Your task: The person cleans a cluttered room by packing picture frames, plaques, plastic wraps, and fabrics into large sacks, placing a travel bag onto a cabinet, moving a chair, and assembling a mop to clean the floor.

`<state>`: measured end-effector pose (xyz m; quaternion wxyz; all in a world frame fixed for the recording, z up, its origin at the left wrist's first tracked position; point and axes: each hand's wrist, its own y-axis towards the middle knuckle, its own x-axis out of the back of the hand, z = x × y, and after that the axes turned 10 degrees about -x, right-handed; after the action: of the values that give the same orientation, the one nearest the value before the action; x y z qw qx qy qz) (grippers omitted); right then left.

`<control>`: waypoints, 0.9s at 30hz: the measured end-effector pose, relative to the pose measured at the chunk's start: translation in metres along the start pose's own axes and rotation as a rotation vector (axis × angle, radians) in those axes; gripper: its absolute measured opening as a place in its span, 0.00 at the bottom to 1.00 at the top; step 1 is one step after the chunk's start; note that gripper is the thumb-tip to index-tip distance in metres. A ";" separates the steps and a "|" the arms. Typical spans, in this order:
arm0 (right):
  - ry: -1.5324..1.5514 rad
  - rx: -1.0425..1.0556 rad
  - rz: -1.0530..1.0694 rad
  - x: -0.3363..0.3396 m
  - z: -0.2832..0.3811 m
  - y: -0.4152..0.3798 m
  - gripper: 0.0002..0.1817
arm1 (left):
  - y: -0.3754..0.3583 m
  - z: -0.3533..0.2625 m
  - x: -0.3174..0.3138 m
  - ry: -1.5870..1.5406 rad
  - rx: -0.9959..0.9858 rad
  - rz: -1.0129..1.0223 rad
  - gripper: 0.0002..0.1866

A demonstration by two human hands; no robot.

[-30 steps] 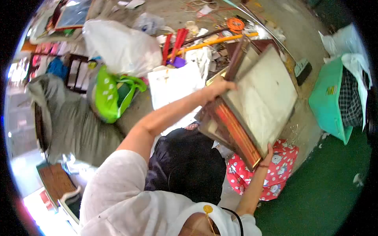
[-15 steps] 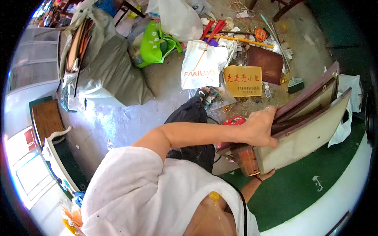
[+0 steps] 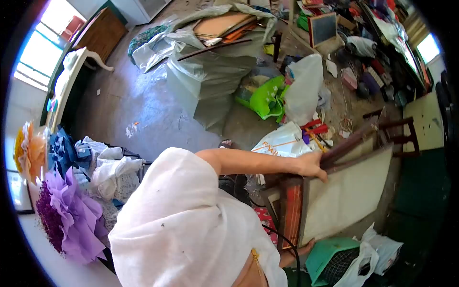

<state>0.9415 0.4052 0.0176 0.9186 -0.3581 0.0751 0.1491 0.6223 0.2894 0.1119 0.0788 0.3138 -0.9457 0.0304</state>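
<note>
At the right, a stack of wood-framed panels stands on edge, slightly tilted. Its outer panel is whitish with a thin dark frame, and one end shows reddish-brown wood. My left hand is closed over the upper edge near this end, thumb on the pale face. Below, my right hand grips the lower edge, with some of its fingers hidden behind the panels. Beside my right hand is a green basket with white plastic bags.
Ahead stands a large grey sack stuffed with flat boards. A green bag and a white bag lie beside it. Clutter covers the far right floor. At left are a purple wrapped bouquet and a white-edged table.
My view has swung left, so the grey sack and bags appear further right and the bouquets have come into sight. Both hands keep hold of the panels, which have turned along with my body.
</note>
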 end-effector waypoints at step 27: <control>-0.823 -0.363 0.765 -0.779 -0.178 0.104 0.38 | -0.088 0.126 0.619 -0.418 0.342 -1.099 0.27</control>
<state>0.1661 0.1854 0.0120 0.6773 -0.3697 -0.1905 0.6068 0.1693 -0.1589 0.0924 -0.1559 0.7633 -0.6225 0.0744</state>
